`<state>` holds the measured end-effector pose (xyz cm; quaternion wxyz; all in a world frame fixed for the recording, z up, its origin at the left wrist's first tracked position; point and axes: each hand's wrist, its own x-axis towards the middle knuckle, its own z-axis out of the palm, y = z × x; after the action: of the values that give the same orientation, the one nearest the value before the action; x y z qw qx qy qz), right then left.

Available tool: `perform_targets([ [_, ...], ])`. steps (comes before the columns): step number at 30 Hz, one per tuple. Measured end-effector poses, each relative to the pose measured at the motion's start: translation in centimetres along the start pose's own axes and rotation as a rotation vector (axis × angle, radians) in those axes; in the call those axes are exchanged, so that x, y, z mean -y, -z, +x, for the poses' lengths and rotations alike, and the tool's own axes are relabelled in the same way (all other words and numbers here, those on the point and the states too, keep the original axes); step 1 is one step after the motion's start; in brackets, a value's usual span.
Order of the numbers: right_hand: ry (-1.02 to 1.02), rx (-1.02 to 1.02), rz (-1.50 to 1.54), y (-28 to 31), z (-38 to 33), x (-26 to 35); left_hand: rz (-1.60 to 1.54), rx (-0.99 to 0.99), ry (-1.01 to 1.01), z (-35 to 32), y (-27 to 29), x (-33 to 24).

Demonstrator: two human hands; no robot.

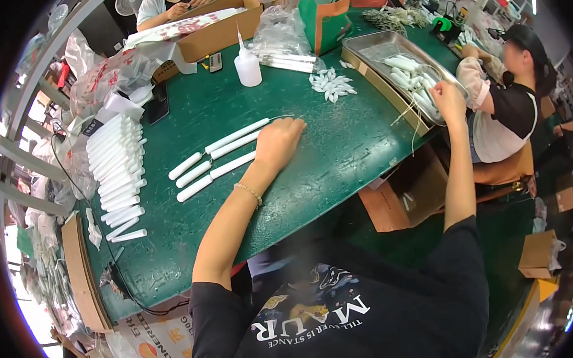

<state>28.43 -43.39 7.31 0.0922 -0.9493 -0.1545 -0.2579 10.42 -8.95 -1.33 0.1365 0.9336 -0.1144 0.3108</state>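
Note:
On the green table, three long white tubes (236, 143) lie side by side, each with a shorter white tube (185, 166) joined at its left end. My left hand (281, 141) lies over their right ends, fingers bent down and pressed together; what they grip is hidden. A thin wire sticks out of the farthest tube beside my knuckles. Over the near right corner of a metal tray (373, 39), my right hand (450, 102) is closed, its fingertips pinching a thin wire. White tube pieces (407, 72) with wires fill part of that tray.
Many white tubes (114, 162) are stacked at left. A squeeze bottle (248, 67), a pile of small white pointed pieces (332, 84) and a green-orange bag (323, 21) stand farther back. An open cardboard box (404, 195) sits below the table edge. A co-worker (503, 103) sits at right.

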Motion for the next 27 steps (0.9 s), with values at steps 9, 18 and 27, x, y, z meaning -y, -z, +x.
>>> perform_targets([
  [9,0.050,-0.186,-0.184,0.8,1.6,-1.5,-0.070,-0.101,-0.010,-0.3,1.8,-1.2],
  [18,-0.007,-0.136,1.234,8.9,-4.5,13.2,-0.989,0.329,0.319,-1.8,7.4,-7.9],
  [27,0.151,0.609,1.835,4.5,-16.1,23.3,-1.717,0.025,0.737,-6.4,10.6,-11.7],
])
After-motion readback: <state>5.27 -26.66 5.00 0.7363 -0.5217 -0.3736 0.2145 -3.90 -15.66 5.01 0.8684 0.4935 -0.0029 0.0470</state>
